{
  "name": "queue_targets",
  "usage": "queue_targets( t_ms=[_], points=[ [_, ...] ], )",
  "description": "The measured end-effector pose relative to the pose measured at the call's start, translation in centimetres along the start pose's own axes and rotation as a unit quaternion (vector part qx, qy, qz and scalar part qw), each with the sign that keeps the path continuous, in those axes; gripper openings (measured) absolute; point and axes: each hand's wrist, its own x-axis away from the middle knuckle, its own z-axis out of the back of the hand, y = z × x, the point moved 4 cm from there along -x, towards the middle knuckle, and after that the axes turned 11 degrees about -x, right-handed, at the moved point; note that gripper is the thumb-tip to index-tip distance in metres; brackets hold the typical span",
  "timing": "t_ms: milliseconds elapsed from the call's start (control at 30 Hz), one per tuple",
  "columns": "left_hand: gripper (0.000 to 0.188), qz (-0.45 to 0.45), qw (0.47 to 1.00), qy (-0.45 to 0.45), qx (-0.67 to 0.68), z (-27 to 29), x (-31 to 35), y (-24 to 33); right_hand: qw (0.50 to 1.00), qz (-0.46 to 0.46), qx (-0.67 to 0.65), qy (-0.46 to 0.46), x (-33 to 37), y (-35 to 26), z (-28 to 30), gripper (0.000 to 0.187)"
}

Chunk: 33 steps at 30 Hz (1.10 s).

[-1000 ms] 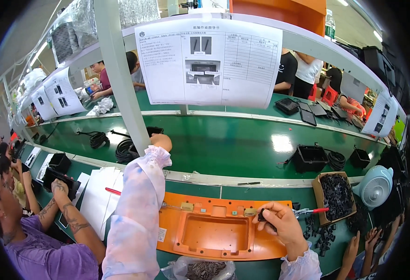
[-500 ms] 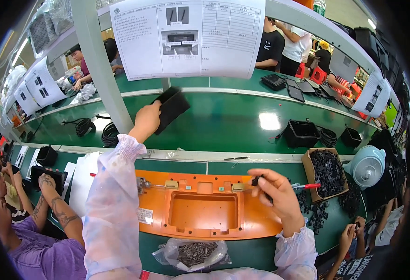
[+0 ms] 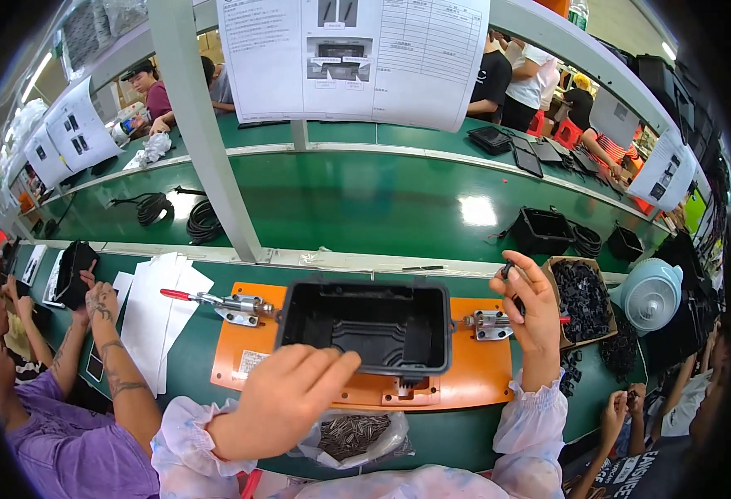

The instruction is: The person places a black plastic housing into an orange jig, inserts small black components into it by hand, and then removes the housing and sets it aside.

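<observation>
A black rectangular plastic housing [image 3: 365,320], its hollow side up, lies over the orange fixture [image 3: 232,358]. My left hand [image 3: 278,399] grips its near left wall, fingers over the rim. At either end of the fixture sits a metal toggle clamp, one left [image 3: 241,306] and one right [image 3: 488,324]. My right hand [image 3: 536,312] is raised above the right clamp. Thumb and index finger pinch a small black part [image 3: 507,270], and another dark piece shows under the curled fingers. The fixture's recess is hidden by the housing.
A clear bag of metal pins [image 3: 353,437] lies at the near edge. To the right stand a cardboard box [image 3: 588,340] of small black parts and a pale blue fan [image 3: 652,299]. White papers [image 3: 153,308] lie left, beside a co-worker's tattooed arm [image 3: 120,366]. A metal post [image 3: 207,141] rises behind.
My left hand has brought the black housing from the far bench down onto the orange fixture. My right hand has lifted and moved rightward, still pinching small black parts.
</observation>
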Motion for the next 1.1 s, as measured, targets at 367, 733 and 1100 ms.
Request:
queue_targets(
  t_ms=[367, 733, 1100],
  points=[
    [0.046, -0.032, 0.999, -0.032, 0.000, -2.0, 1.0, 1.8, 0.982, -0.079, 0.106, -0.132, -2.1, 0.1, -7.5, 0.018],
    [0.054, -0.027, 0.995, -0.080, 0.055, -6.1, 3.9, 1.2, 0.883, -0.195, 0.274, -0.327, -4.1, 8.1, -14.4, 0.018],
    [0.029, 0.064, 0.993, 0.054, 0.081, -4.6, 1.7, -2.8, 0.812, -0.200, 0.388, -0.388, -5.4, 10.8, -17.6, 0.017]
  ],
)
